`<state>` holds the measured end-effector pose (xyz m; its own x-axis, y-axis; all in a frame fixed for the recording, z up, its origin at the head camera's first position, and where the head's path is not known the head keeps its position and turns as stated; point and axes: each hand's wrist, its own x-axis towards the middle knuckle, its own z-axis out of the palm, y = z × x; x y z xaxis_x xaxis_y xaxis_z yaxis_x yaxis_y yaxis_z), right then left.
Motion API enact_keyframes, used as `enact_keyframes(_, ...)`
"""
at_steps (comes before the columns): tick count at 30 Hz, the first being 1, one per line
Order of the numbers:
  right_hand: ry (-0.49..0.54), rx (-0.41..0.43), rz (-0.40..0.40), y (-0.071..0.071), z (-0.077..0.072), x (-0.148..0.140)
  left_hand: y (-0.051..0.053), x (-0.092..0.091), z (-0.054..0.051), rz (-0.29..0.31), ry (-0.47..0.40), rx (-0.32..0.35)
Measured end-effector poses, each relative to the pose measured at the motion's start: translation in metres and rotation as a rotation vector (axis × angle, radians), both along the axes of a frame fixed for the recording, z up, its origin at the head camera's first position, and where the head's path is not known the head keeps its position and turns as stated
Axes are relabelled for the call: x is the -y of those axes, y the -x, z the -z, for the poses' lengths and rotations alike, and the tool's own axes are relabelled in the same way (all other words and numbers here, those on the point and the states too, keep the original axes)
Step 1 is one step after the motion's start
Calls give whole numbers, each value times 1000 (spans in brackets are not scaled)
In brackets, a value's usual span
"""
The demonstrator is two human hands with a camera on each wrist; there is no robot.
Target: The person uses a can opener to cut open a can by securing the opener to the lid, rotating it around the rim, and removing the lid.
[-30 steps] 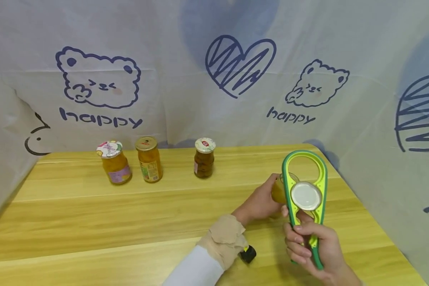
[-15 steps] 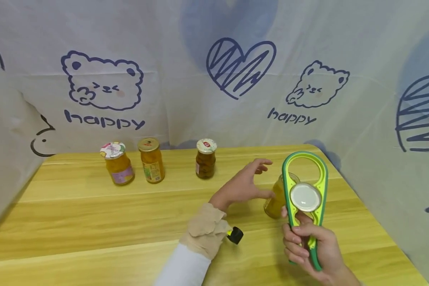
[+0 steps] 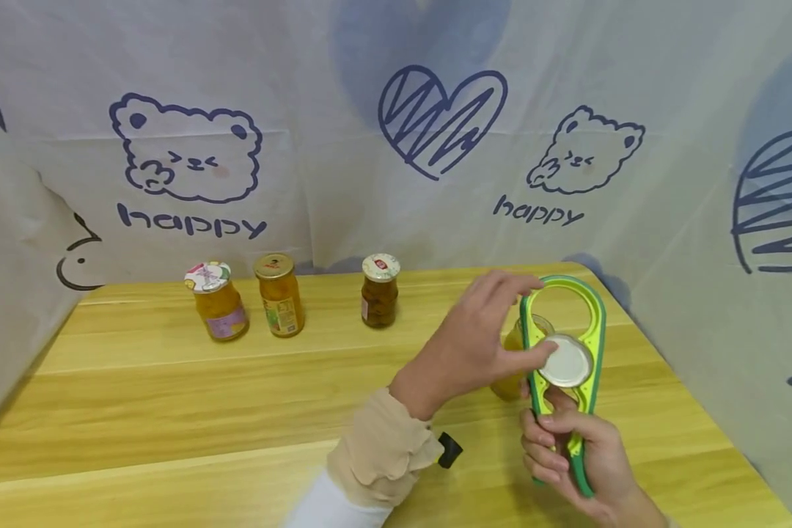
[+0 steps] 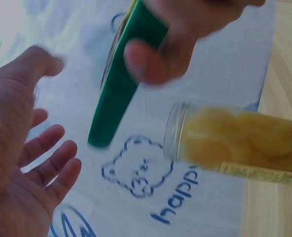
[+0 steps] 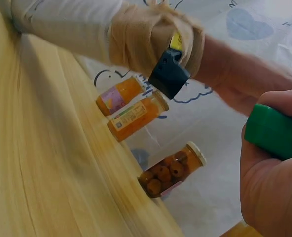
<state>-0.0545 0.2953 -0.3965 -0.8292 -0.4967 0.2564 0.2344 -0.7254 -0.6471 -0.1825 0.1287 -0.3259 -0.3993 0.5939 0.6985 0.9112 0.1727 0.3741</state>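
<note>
My right hand (image 3: 590, 455) grips the handles of a green and yellow jar opener (image 3: 598, 330), held raised above the table. A round, pale metal lid (image 3: 571, 364) sits in the opener's smaller opening. Behind the opener stands a lidless glass jar (image 4: 235, 136) of yellow fruit, upright on the table and partly hidden in the head view. My left hand (image 3: 465, 348) is at the opener's left side, thumb and fingers spread. In the head view its thumb overlaps the lid; the left wrist view shows a gap between hand and opener.
Two jars of orange fruit, one with a patterned lid (image 3: 221, 312) and one with a gold lid (image 3: 280, 304), stand at the back left. A jar of dark round fruit (image 3: 379, 301) stands at back centre. Printed cloth (image 3: 343, 183) hangs behind the wooden table (image 3: 204, 411).
My left hand let go of the fruit jar, drew back left, then rose toward the lid in the opener. My right hand and the opener stay nearly in place.
</note>
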Motion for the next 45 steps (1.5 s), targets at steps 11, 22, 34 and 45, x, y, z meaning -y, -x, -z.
enact_keyframes(11,-44,-29,59,1,4,1,-26,-16,1,43,263,-207)
enact_keyframes(22,-182,-64,161,1,1,-2,-32,-21,2,48,246,-241)
enact_keyframes(34,-436,-157,383,-1,-5,-4,-36,-20,-1,77,155,-306)
enact_keyframes(45,-482,-145,525,-3,-9,-15,-39,-18,-4,129,171,-283)
